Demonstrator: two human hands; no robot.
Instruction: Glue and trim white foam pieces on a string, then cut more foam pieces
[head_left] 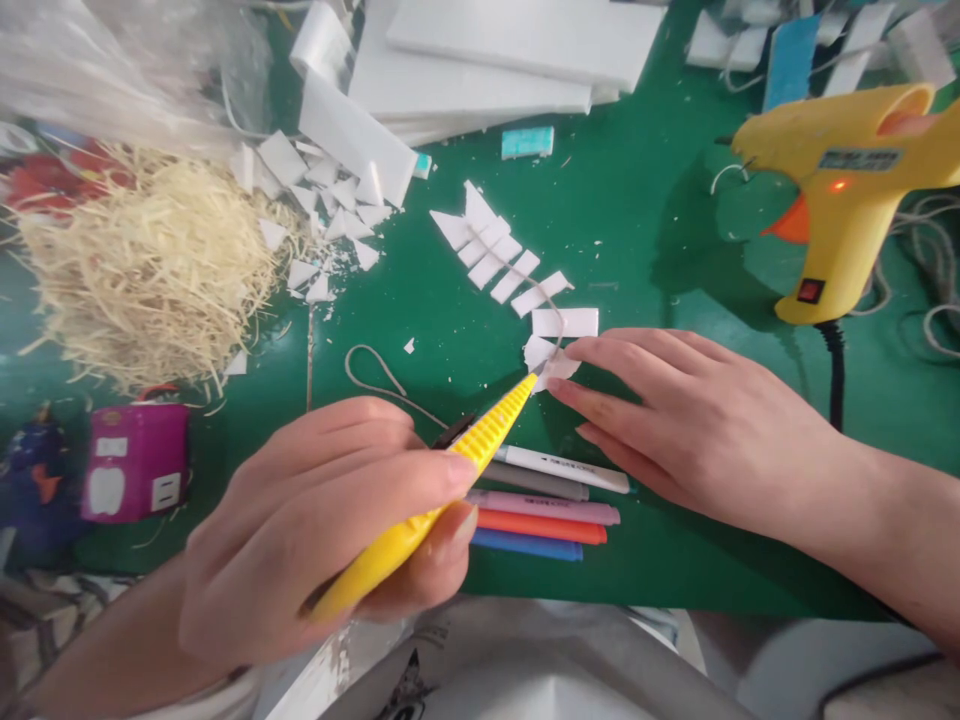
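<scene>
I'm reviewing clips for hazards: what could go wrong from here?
The knife, in the left grip, points its tip close to the fingertips of the right grip, so a slip might cut them. Nudging the cord could shift the white strips it lies across. The glue gun has a lit light, so its nozzle may be hot.

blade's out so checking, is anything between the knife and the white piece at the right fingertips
Nothing visible: the knife has its tip at the piece, near the cord; the right hand is just right of that.
</scene>
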